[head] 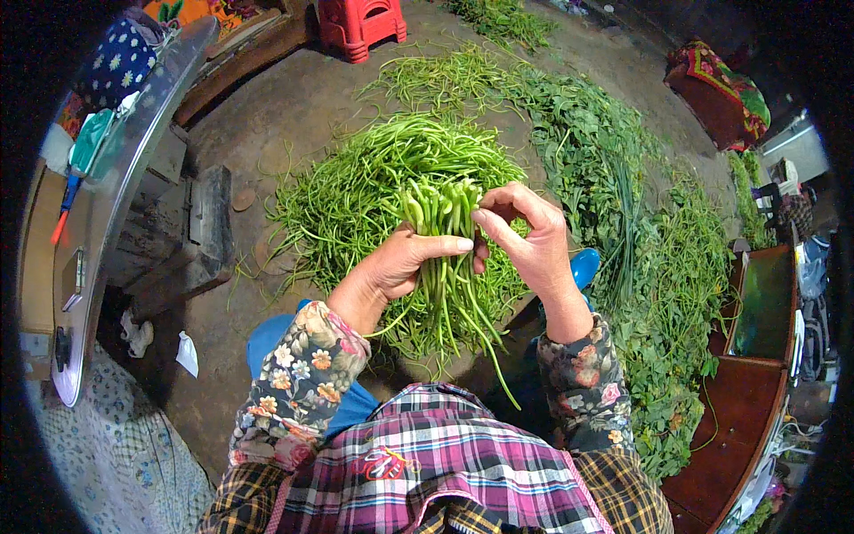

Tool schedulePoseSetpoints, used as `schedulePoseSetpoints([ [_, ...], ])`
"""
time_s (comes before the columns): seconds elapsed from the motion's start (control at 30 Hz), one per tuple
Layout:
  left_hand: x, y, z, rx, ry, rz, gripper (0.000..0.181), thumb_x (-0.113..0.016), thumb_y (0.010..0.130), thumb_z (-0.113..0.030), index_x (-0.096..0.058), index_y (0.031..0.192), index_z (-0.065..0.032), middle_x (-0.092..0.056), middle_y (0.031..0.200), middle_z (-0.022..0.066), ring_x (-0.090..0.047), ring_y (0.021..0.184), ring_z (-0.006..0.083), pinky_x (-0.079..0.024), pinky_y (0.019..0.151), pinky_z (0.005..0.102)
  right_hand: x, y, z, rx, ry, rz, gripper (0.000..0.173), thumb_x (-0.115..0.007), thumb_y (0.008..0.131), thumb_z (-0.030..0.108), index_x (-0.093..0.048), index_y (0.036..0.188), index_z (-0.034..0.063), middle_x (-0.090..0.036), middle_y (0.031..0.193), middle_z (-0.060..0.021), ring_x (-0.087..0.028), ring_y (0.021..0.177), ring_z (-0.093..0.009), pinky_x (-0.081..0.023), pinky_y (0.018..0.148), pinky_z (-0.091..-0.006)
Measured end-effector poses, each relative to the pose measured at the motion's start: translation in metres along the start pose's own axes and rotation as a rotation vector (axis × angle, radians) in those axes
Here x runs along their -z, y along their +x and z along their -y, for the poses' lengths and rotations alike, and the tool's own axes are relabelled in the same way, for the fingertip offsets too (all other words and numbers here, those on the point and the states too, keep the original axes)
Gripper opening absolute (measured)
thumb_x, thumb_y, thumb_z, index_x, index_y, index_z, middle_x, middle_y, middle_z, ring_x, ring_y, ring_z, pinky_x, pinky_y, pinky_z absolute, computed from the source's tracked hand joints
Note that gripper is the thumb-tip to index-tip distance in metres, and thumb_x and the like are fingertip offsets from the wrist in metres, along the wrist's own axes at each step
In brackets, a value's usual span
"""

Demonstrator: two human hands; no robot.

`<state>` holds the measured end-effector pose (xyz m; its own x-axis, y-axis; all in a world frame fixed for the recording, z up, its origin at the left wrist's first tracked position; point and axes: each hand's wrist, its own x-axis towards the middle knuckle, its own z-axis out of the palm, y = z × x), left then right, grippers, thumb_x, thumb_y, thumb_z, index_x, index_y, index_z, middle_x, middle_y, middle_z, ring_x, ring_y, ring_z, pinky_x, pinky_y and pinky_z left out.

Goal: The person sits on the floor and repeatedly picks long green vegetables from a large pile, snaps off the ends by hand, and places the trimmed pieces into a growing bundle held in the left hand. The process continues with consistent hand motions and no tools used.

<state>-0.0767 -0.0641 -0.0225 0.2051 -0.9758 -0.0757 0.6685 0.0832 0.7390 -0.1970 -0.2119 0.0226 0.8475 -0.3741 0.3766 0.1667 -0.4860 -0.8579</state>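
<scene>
My left hand (407, 260) is wrapped around a thick bundle of green stems (444, 260), thumb across the front. The bundle's thick ends point away from me and its thin ends hang towards me. At the right edge of those thick ends is my right hand (524, 233), thumb and forefinger nearly together at a stem; whether they pinch it is unclear. Beneath and beyond both hands a large heap of loose green stems (393, 150) lies on the floor.
Leafy green vines (587, 147) spread along the right, beside a reddish-brown wooden cabinet (730, 394). A smaller pile of stems (440, 77) lies farther off, near a red plastic stool (363, 27). A glass-topped table (143, 133) edges the left, and a concrete block (210, 220) stands near it.
</scene>
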Motion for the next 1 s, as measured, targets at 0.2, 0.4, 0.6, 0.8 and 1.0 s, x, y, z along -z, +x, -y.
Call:
schedulePoseSetpoints([
  [0.2,0.006,0.006,0.004,-0.004,-0.038,-0.022,0.033,-0.067,0.088,-0.004,-0.060,0.120,-0.0026,-0.069,0.099,0.0098,-0.069,0.088,0.0222,-0.060,0.080,0.0365,-0.005,0.002,-0.001,0.095,-0.173,-0.065,0.009,-0.070,0.087,0.006,-0.063,0.087,0.0000,-0.063,0.077,-0.0055,-0.064,0.055,-0.011,-0.048,0.053,-0.0249],
  [0.4,0.010,0.009,0.009,-0.019,0.001,-0.106,0.031,-0.066,0.088,-0.007,-0.061,0.118,-0.0018,-0.069,0.101,0.0102,-0.068,0.090,0.0227,-0.059,0.081,0.0363,-0.011,0.003,-0.015,0.033,-0.243,-0.139,0.014,-0.071,0.085,0.009,-0.063,0.095,0.0021,-0.063,0.074,-0.0063,-0.064,0.061,-0.014,-0.051,0.057,-0.0286],
  [0.6,0.007,0.007,0.007,-0.007,0.013,-0.136,0.030,-0.066,0.088,-0.006,-0.061,0.117,-0.0018,-0.069,0.098,0.0099,-0.068,0.088,0.0221,-0.058,0.079,0.0353,-0.009,0.003,-0.018,-0.015,-0.283,-0.181,0.017,-0.075,0.084,0.012,-0.060,0.082,0.0038,-0.061,0.068,-0.0040,-0.058,0.060,-0.008,-0.046,0.053,-0.0256],
  [0.8,0.010,0.008,0.009,-0.048,0.082,-0.152,0.027,-0.066,0.089,-0.007,-0.061,0.115,-0.0018,-0.069,0.097,0.0095,-0.068,0.087,0.0212,-0.057,0.079,0.0349,-0.013,0.002,-0.021,-0.118,-0.078,-0.092,0.013,-0.072,0.088,0.012,-0.063,0.085,0.0025,-0.062,0.067,0.0003,-0.055,0.059,-0.005,-0.044,0.053,-0.0236],
  [1.0,0.012,0.009,0.013,-0.056,0.151,-0.180,0.028,-0.066,0.090,-0.007,-0.061,0.117,-0.0018,-0.069,0.098,0.0088,-0.068,0.088,0.0206,-0.057,0.081,0.0343,-0.010,0.003,-0.032,-0.341,0.235,-0.034,0.014,-0.069,0.091,0.014,-0.065,0.089,0.0005,-0.059,0.068,0.0035,-0.052,0.058,-0.004,-0.041,0.052,-0.0216],
])
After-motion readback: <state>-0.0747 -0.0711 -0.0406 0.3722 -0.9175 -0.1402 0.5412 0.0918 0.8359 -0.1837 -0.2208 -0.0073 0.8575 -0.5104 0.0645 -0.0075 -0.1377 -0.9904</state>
